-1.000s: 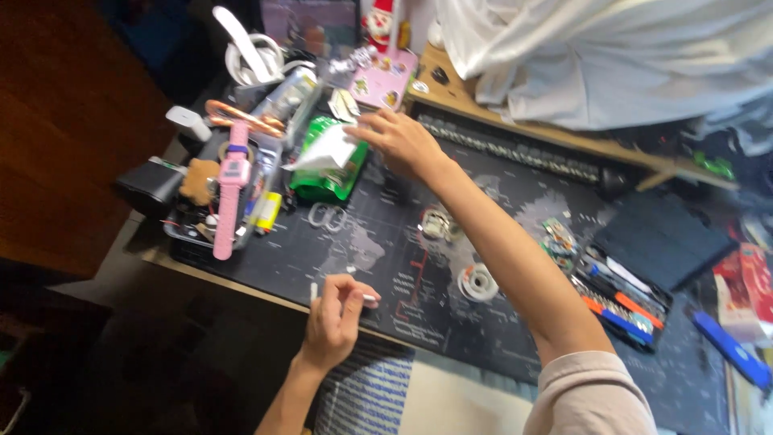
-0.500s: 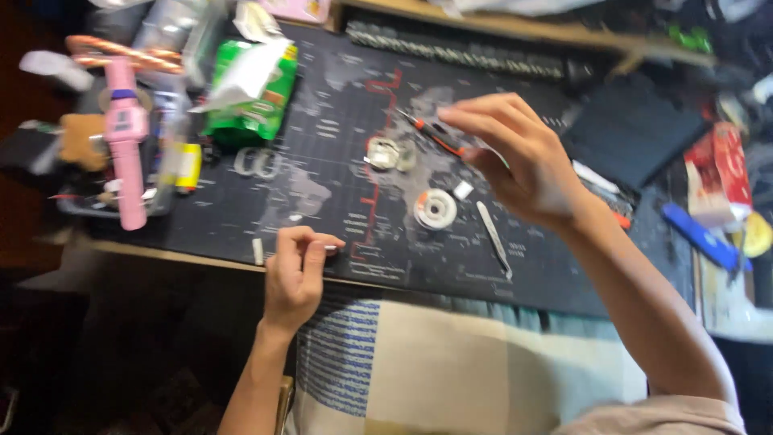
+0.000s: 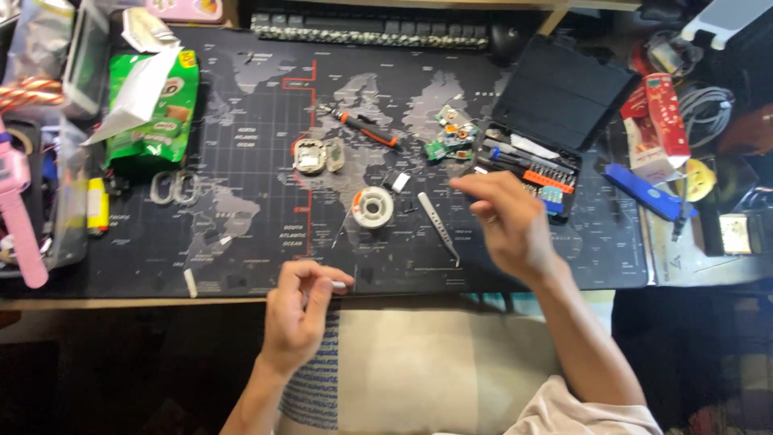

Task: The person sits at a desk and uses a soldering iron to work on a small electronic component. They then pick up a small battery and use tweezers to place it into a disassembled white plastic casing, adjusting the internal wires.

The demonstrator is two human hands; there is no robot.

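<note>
My left hand hovers at the near edge of the black map-printed desk mat and pinches a small white piece between thumb and fingertips. Blurred, my right hand hangs over the mat right of centre, fingers loosely curled, with nothing visible in it. Just left of that hand lie metal tweezers and a white solder spool. Farther back are an orange-handled screwdriver, a small opened round device and a green circuit board.
An open black toolkit case with bits stands behind the right hand. A green packet, a pink watch and a clear bin crowd the left. A keyboard lies at the back; a red box and a blue tool sit right.
My right hand has let go of the orange-handled screwdriver, which now lies on the mat, and has drawn back to the right. The left hand stays at the mat's edge.
</note>
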